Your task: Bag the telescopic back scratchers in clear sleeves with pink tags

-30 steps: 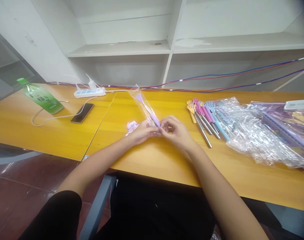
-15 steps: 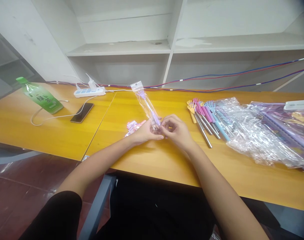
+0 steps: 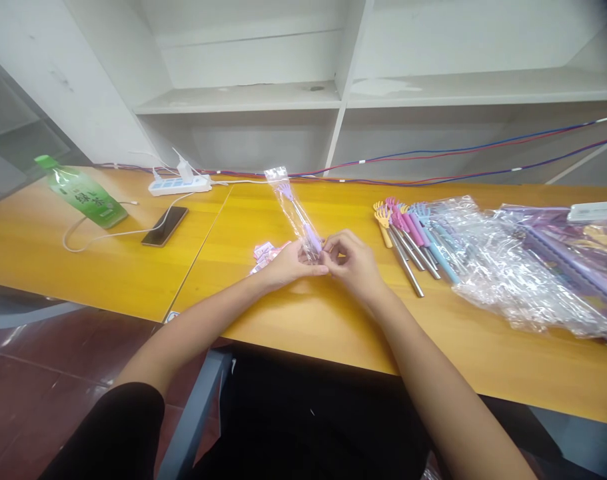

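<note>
A purple back scratcher [image 3: 312, 236] lies inside a long clear plastic bag [image 3: 294, 211], its claw end pointing away from me. My left hand [image 3: 294, 263] is closed round the lower end of the bag. The fingertips of my right hand [image 3: 347, 259] pinch the same end, by the purple handle. Small pink packets [image 3: 264, 253] lie on the table just beyond my left hand, partly hidden by it. To the right rest several loose back scratchers [image 3: 408, 233] in yellow, pink and blue with metal rods.
A heap of clear bags [image 3: 518, 273] and a purple package [image 3: 573, 247] cover the table's right side. At the left are a green bottle [image 3: 90, 197], a phone [image 3: 165, 226], a power strip [image 3: 179, 185] and a white cable. Shelves [image 3: 243, 97] stand behind.
The bagged purple back scratcher has shifted slightly to the right and toward me. Both hands keep nearly the same place and hold.
</note>
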Demonstrator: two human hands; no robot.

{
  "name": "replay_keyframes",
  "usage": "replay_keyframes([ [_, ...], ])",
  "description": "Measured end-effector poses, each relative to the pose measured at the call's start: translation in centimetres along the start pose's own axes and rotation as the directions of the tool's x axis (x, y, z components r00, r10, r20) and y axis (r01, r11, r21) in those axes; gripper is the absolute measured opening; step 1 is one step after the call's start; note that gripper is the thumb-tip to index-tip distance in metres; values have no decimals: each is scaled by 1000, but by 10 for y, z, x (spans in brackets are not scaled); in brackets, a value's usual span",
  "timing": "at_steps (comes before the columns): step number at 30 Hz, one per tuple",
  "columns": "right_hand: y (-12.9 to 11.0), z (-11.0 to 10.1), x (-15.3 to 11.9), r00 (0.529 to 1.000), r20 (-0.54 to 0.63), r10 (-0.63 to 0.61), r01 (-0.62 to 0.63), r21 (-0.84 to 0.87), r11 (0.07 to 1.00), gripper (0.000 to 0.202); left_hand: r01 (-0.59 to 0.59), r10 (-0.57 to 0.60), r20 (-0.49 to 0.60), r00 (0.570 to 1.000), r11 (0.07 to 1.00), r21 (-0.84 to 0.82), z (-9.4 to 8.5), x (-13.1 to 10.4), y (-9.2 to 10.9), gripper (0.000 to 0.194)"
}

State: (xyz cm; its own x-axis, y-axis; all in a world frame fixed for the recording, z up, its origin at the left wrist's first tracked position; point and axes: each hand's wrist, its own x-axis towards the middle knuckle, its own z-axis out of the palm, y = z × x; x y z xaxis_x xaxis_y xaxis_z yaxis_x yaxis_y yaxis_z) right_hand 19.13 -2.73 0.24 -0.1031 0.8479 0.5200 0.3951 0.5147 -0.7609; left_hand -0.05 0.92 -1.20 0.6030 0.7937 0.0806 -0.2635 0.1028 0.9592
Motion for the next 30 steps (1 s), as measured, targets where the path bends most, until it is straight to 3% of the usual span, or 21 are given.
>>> replay_keyframes([
  [4, 3, 2, 0, 1000, -25, -8, 7, -58, 998, 9, -8, 9, 7, 1000, 996, -85, 3, -1, 1, 61],
  [8, 5, 5, -2, 999, -7, 44, -44, 4, 999, 17, 15, 0, 103, 995, 990, -143, 5, -3, 5, 60],
  [13, 6, 7, -5, 998, 16, 67, -67, -3, 998, 43, 19, -2, 111, 994, 988, -151, 4, -3, 11, 52],
  [16, 7, 7, -6, 997, 41, 66, -64, -40, 997, 52, 34, -19, 113, 993, 991, -132, 2, -2, 12, 43],
  [21, 7, 10, -7, 996, 46, 76, -71, -100, 992, 60, 49, -49, 19, 999, 999, 2, 1, -1, 11, 43],
  [30, 2, 19, -8, 999, -4, 49, -49, -230, 972, 57, 12, -12, 7, 1000, 993, 116, -1, -1, 16, 43],
])
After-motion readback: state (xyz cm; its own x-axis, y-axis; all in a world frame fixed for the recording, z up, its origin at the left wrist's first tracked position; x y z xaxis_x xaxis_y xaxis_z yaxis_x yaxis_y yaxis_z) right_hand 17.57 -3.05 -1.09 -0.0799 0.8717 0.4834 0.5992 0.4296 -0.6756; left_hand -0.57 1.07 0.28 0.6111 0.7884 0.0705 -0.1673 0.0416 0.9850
